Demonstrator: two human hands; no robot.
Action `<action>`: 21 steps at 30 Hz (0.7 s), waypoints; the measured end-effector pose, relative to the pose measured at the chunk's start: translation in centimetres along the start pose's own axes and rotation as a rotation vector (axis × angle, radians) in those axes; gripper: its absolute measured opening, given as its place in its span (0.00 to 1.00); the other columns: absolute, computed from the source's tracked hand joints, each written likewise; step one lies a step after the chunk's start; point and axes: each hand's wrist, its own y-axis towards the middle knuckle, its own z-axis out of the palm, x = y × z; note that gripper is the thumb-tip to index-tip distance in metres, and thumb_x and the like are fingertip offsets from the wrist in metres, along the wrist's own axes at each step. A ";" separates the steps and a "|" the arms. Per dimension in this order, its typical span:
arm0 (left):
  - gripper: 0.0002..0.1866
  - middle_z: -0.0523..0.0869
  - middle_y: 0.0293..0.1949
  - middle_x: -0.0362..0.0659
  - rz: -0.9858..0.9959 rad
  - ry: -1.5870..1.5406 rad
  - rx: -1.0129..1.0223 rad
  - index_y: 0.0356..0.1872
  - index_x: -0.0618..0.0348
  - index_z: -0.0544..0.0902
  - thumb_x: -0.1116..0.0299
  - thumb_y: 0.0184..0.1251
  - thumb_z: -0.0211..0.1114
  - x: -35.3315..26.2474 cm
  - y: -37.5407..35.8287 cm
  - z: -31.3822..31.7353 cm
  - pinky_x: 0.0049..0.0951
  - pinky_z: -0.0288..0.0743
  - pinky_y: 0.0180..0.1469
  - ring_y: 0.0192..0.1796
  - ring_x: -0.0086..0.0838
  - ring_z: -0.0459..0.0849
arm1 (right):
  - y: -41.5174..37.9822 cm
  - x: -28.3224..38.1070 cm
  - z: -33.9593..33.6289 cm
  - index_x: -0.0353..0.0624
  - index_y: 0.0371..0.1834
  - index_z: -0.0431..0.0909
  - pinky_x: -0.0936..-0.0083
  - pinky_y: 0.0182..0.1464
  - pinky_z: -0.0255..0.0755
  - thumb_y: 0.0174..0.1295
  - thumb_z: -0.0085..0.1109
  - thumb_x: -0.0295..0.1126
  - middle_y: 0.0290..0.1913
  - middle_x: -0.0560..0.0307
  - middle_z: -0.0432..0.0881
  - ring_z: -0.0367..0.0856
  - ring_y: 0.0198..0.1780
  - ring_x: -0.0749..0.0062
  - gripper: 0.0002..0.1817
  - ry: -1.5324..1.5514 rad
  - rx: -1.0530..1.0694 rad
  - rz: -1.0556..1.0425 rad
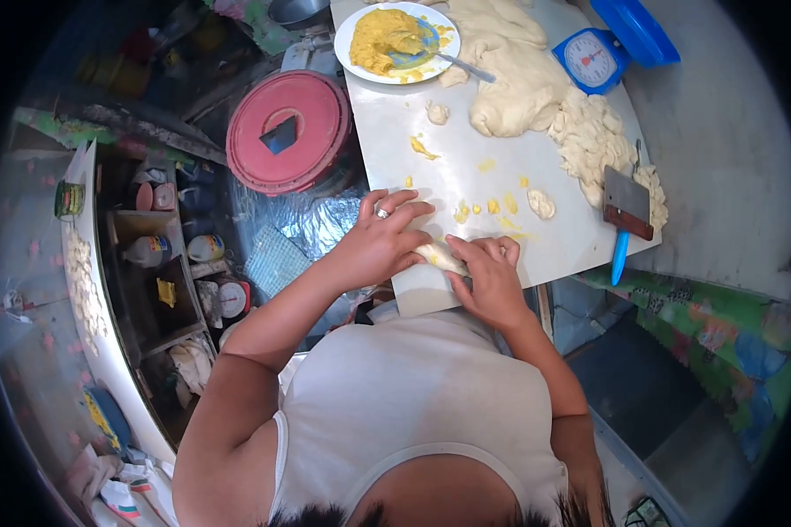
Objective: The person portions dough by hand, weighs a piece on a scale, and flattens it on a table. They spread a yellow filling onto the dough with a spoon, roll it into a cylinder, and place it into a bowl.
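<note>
A small pale dough piece (pixel 438 256) lies on the white work board (pixel 395 140) near its front edge. My left hand (pixel 382 241), with a ring on one finger, presses on the dough's left end. My right hand (pixel 490 277) pinches its right end. Small yellow filling dabs (pixel 492 206) sit just beyond my hands. A large dough mass (pixel 518 79) rests at the far side. A white plate (pixel 347 35) holds yellow filling (pixel 378 39) and a spoon (pixel 453 63).
A dough scraper with a blue handle (pixel 626 215) lies at the board's right edge beside cut dough pieces (pixel 589 136). A blue scale (pixel 593 57) stands at the far right. A red-lidded bucket (pixel 288 132) is to the left, shelves with jars beyond it.
</note>
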 end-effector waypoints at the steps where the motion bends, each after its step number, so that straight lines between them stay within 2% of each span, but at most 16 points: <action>1: 0.17 0.72 0.63 0.42 -0.010 0.003 -0.008 0.44 0.49 0.86 0.55 0.56 0.72 -0.2 0.0 -0.1 0.52 0.49 0.69 0.72 0.42 0.62 | 0.2 -0.2 -0.7 0.47 0.62 0.72 0.60 0.66 0.53 0.57 0.66 0.38 0.46 0.57 0.79 0.74 0.55 0.63 0.28 0.115 0.012 0.064; 2: 0.14 0.74 0.62 0.42 -0.040 -0.081 -0.036 0.42 0.51 0.86 0.57 0.57 0.71 -0.6 0.1 -0.5 0.51 0.49 0.69 0.70 0.41 0.64 | 0.3 -0.2 -1.4 0.46 0.61 0.73 0.65 0.65 0.56 0.59 0.65 0.38 0.44 0.58 0.79 0.75 0.52 0.65 0.26 0.232 0.028 0.130; 3: 0.12 0.75 0.61 0.43 -0.069 -0.166 -0.062 0.41 0.52 0.85 0.60 0.59 0.70 -1.2 0.1 -0.9 0.50 0.49 0.69 0.69 0.40 0.65 | 0.3 -0.2 -2.0 0.46 0.61 0.73 0.65 0.65 0.56 0.59 0.65 0.38 0.44 0.58 0.79 0.75 0.52 0.65 0.26 0.235 0.038 0.122; 4: 0.12 0.75 0.61 0.43 -0.079 -0.167 -0.066 0.41 0.52 0.85 0.60 0.59 0.70 -1.7 0.2 -1.3 0.50 0.49 0.69 0.69 0.40 0.65 | 0.3 -0.2 -2.6 0.45 0.60 0.73 0.70 0.63 0.58 0.62 0.63 0.38 0.44 0.58 0.79 0.75 0.52 0.69 0.24 0.559 0.026 0.262; 5: 0.10 0.77 0.58 0.44 -0.114 -0.301 -0.061 0.39 0.55 0.85 0.62 0.62 0.68 -2.4 0.4 -1.8 0.47 0.53 0.67 0.65 0.39 0.69 | 0.2 -0.3 -3.2 0.44 0.59 0.73 0.75 0.60 0.61 0.64 0.62 0.38 0.44 0.59 0.79 0.75 0.51 0.72 0.22 0.882 0.015 0.406; 6: 0.09 0.79 0.54 0.44 -0.148 -0.435 -0.058 0.38 0.57 0.84 0.63 0.64 0.66 -2.9 0.6 -1.8 0.44 0.57 0.66 0.62 0.39 0.73 | 0.2 -0.6 -3.7 0.44 0.59 0.73 0.75 0.60 0.61 0.64 0.62 0.38 0.44 0.59 0.79 0.75 0.51 0.72 0.22 0.881 0.026 0.404; 7: 0.09 0.79 0.54 0.44 -0.157 -0.436 -0.068 0.38 0.57 0.84 0.63 0.64 0.66 -3.5 0.8 -1.5 0.44 0.57 0.66 0.62 0.39 0.73 | 0.4 -1.0 -4.3 0.43 0.57 0.73 0.77 0.58 0.63 0.65 0.61 0.37 0.45 0.61 0.79 0.74 0.52 0.75 0.20 0.989 0.044 0.387; 9: 0.10 0.82 0.47 0.45 -0.289 -0.841 0.002 0.36 0.61 0.83 0.63 0.70 0.61 -4.5 1.8 -1.1 0.35 0.66 0.58 0.53 0.35 0.78 | 0.4 -2.0 -5.3 0.41 0.53 0.75 0.78 0.56 0.67 0.64 0.63 0.32 0.46 0.62 0.78 0.73 0.51 0.79 0.17 1.224 0.104 0.328; 10: 0.10 0.82 0.47 0.45 -0.294 -0.836 -0.013 0.36 0.61 0.83 0.63 0.70 0.61 -5.3 2.2 -0.8 0.35 0.66 0.58 0.53 0.35 0.78 | 0.2 -2.5 -5.6 0.41 0.53 0.75 0.78 0.56 0.67 0.64 0.63 0.32 0.46 0.62 0.78 0.73 0.51 0.79 0.17 1.222 0.116 0.316; 12: 0.13 0.83 0.41 0.43 -0.315 -0.888 -0.118 0.36 0.62 0.83 0.62 0.73 0.59 -6.7 2.9 0.0 0.27 0.71 0.49 0.46 0.29 0.80 | -0.5 -3.3 -5.9 0.41 0.51 0.75 0.79 0.55 0.67 0.62 0.66 0.31 0.47 0.62 0.78 0.74 0.50 0.79 0.16 1.217 0.161 0.276; 13: 0.13 0.83 0.41 0.43 -0.315 -0.884 -0.115 0.36 0.62 0.83 0.62 0.73 0.59 -7.2 3.3 0.0 0.27 0.71 0.49 0.46 0.29 0.80 | -0.9 -4.5 -6.1 0.41 0.51 0.76 0.79 0.56 0.67 0.60 0.68 0.32 0.47 0.62 0.78 0.74 0.51 0.79 0.18 1.142 0.210 0.269; 15: 0.12 0.84 0.39 0.40 -0.630 -0.963 0.030 0.38 0.62 0.82 0.62 0.73 0.59 -7.9 4.0 0.0 0.24 0.71 0.48 0.42 0.22 0.79 | -1.4 -5.9 -7.2 0.41 0.50 0.76 0.79 0.56 0.67 0.60 0.68 0.31 0.46 0.63 0.78 0.74 0.51 0.79 0.17 1.124 0.190 0.288; 16: 0.12 0.84 0.39 0.40 -0.626 -0.960 0.039 0.38 0.62 0.82 0.62 0.73 0.59 -8.2 4.4 0.2 0.24 0.71 0.48 0.42 0.22 0.79 | -1.6 -6.4 -7.6 0.42 0.49 0.77 0.79 0.56 0.67 0.59 0.68 0.29 0.45 0.63 0.78 0.74 0.51 0.80 0.16 1.108 0.171 0.313; 18: 0.11 0.84 0.38 0.37 -0.658 -1.260 -0.007 0.42 0.63 0.81 0.63 0.72 0.61 -8.6 4.7 0.7 0.21 0.72 0.46 0.41 0.18 0.79 | -1.9 -7.0 -8.3 0.42 0.47 0.77 0.79 0.56 0.67 0.59 0.68 0.29 0.45 0.63 0.78 0.74 0.51 0.80 0.14 1.141 0.153 0.311; 19: 0.11 0.84 0.38 0.37 -0.648 -1.252 0.019 0.42 0.63 0.81 0.63 0.72 0.61 -8.6 4.7 0.9 0.21 0.72 0.46 0.41 0.18 0.79 | -2.1 -7.0 -8.4 0.42 0.45 0.77 0.79 0.56 0.67 0.59 0.68 0.28 0.45 0.64 0.77 0.74 0.51 0.80 0.12 1.163 0.142 0.298; 21: 0.10 0.84 0.39 0.37 -0.599 -1.294 -0.051 0.45 0.63 0.81 0.66 0.70 0.63 -8.3 4.9 1.2 0.20 0.72 0.47 0.42 0.17 0.79 | -2.6 -6.9 -7.1 0.42 0.44 0.76 0.79 0.56 0.67 0.59 0.67 0.27 0.46 0.63 0.77 0.74 0.52 0.79 0.12 1.197 0.051 0.250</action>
